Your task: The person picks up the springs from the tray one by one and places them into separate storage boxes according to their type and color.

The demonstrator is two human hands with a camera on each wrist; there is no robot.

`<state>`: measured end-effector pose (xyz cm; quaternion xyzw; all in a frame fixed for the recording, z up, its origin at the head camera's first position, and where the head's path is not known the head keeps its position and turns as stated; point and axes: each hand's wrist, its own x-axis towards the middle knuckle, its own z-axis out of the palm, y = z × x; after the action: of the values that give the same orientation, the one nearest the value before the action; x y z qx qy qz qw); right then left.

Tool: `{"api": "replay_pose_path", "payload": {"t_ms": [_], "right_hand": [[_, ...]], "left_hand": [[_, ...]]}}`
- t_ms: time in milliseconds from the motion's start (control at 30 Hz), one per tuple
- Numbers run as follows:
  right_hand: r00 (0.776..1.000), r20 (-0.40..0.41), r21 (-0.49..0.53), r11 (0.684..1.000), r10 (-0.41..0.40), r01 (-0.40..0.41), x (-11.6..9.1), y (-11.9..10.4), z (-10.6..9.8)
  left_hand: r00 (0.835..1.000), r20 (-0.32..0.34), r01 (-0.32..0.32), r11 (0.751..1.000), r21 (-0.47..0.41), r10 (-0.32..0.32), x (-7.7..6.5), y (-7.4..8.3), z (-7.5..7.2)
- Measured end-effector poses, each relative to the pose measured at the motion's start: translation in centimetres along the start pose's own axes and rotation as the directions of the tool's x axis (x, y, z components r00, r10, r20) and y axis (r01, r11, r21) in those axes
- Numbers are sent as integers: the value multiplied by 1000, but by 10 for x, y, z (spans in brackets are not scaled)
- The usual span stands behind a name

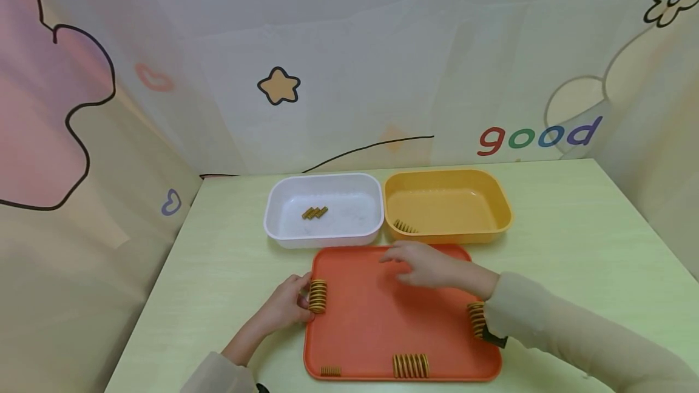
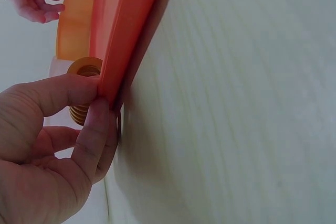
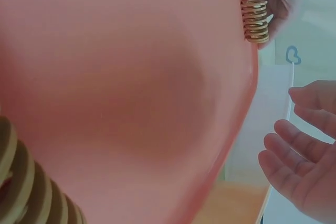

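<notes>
An orange-red tray (image 1: 377,314) lies on the table. My left hand (image 1: 281,305) pinches its left rim between thumb and fingers, as the left wrist view shows. Right beside those fingertips a gold coil spring (image 1: 318,296) lies along the tray's left edge. My right hand (image 1: 420,264) hovers over the back of the tray, fingers loosely spread and holding nothing. Another coil spring (image 1: 476,320) lies at the tray's right edge, partly hidden by the right sleeve. Along the front edge are a large spring (image 1: 411,366) and a small one (image 1: 330,372).
Behind the tray stands a white bin (image 1: 327,240) with several small brass-coloured pieces (image 1: 315,213). To its right, a yellow bin (image 1: 448,237) holds a spring (image 1: 405,227) near its front left corner. A printed curtain (image 1: 355,77) hangs behind the table.
</notes>
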<state>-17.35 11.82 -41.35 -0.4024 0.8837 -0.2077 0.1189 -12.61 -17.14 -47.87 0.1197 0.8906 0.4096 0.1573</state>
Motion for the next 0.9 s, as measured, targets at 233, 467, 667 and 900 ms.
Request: {"api": "replay_pose_path", "payload": {"t_ms": [233, 467, 667, 900], "right_hand": [[1000, -18, 42, 999, -19, 20, 5, -3, 3], [1000, -28, 128, 992, -3, 7, 12, -5, 6], [999, -39, 167, 985, -30, 36, 19, -7, 11], [998, -18, 154, 987, -53, 55, 27, -9, 19]], "left_hand": [[1000, 3, 17, 1000, -17, -17, 0, 0, 1], [1000, 4, 21, 1000, -20, -21, -1, 1, 0], [1000, 0, 19, 1000, -15, -19, 0, 1, 0], [1000, 10, 22, 1000, -12, -22, 0, 1, 0]]}}
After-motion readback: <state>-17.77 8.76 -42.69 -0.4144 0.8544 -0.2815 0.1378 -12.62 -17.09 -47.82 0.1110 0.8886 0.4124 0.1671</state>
